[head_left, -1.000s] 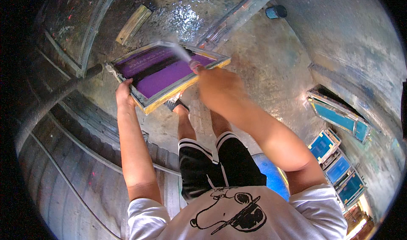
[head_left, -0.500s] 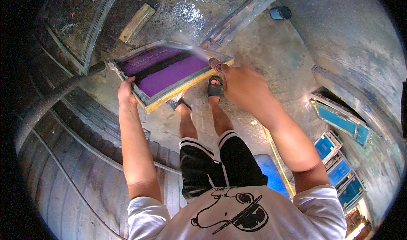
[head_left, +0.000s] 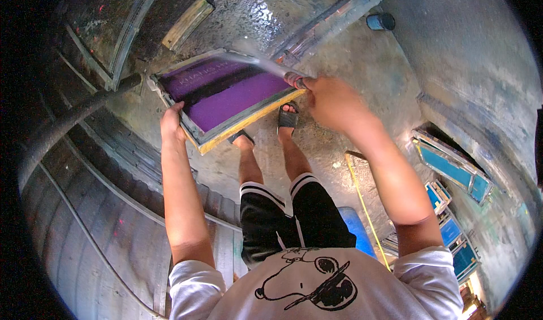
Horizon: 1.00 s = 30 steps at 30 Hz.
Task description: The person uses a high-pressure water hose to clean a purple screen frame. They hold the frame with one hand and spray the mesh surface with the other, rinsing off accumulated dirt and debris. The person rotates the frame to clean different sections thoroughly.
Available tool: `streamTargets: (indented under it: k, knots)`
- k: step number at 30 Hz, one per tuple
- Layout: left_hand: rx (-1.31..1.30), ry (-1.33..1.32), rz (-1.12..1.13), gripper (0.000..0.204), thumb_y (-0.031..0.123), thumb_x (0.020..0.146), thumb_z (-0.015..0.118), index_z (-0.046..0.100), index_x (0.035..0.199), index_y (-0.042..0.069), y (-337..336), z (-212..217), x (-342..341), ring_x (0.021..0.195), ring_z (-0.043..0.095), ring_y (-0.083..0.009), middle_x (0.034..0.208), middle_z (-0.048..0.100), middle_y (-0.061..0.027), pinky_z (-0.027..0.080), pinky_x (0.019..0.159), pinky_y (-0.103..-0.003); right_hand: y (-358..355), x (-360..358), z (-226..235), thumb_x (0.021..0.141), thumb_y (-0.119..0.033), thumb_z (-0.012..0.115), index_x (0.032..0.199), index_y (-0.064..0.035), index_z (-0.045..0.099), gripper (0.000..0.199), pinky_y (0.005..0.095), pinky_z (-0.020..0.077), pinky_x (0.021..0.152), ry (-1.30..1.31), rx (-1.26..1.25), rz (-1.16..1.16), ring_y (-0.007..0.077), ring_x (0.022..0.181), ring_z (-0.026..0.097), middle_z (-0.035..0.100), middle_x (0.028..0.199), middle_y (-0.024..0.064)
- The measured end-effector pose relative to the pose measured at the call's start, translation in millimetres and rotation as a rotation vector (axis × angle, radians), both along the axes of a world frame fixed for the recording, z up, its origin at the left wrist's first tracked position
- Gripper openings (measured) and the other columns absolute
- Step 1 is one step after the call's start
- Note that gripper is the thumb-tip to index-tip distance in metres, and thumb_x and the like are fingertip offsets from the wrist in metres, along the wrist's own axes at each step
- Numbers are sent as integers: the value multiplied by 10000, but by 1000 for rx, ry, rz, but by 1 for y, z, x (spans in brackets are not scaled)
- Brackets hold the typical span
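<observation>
One rectangular, yellow-edged frame (head_left: 235, 97), purple-panelled, was pinched at its left edge by the left hand (head_left: 171, 123); by its right end, one reddish nozzle (head_left: 294, 80) was clasped in the right hand (head_left: 335, 104); below it, two dark sandals (head_left: 288, 119) were planted!

The right fingers (head_left: 313, 84) have carried the nozzle (head_left: 294, 80) rightward.

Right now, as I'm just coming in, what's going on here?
A person is holding up a purple framed screen over the concrete floor, the left hand gripping its left edge. The right hand holds a reddish nozzle near the screen's right corner, and a pale spray shoots leftward from it over the frame's far side. A dark band runs across the purple. Other frames with blue panels stand by the wall at the right.
</observation>
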<state>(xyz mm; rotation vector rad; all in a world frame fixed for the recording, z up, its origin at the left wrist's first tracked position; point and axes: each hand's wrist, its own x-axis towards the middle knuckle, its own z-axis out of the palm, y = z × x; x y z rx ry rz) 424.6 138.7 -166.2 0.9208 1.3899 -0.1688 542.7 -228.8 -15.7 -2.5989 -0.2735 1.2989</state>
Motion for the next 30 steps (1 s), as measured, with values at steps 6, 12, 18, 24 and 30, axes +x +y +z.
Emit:
streamTargets:
  k: [6, 12, 18, 24, 30]
  knots:
    - [-212, -32, 27, 298, 87, 947, 566, 563, 1229, -10, 37, -32, -85, 924, 697, -330, 1104, 671, -191, 601, 844, -483, -35, 12, -1, 884, -116, 568, 1246, -83, 673, 378, 525, 516, 758, -40, 97, 58, 464, 853, 650, 655, 881, 290]
    - [-150, -29, 53, 340, 83, 940, 588, 519, 1271, 50, 28, -52, -115, 912, 689, -325, 1083, 665, -155, 601, 817, -487, -31, 33, -1, 852, -190, 622, 1075, -95, 726, 264, 521, 553, 825, 6, 93, 75, 447, 930, 680, 703, 952, 255]
    - [-98, 12, 24, 217, 116, 951, 599, 566, 1150, 35, 19, -37, -101, 781, 695, -323, 973, 685, -156, 612, 746, -472, -17, 34, -7, 808, -169, 664, 1021, -57, 739, 253, 517, 547, 858, 20, 90, 59, 431, 968, 689, 710, 978, 254]
    - [-116, 39, 9, 167, 138, 946, 614, 592, 1062, 20, 15, -17, -74, 742, 690, -311, 912, 691, -151, 614, 736, -452, 3, 42, -6, 785, -101, 655, 997, 0, 732, 248, 501, 544, 888, 54, 60, 30, 403, 988, 702, 720, 972, 250]
    - [-108, 32, 20, 254, 83, 953, 562, 581, 1187, -15, 24, -27, -67, 841, 711, -338, 1028, 691, -199, 616, 805, -464, 12, 53, -17, 827, -95, 597, 1048, -22, 714, 261, 507, 539, 857, 56, 99, 50, 432, 960, 684, 704, 955, 264]
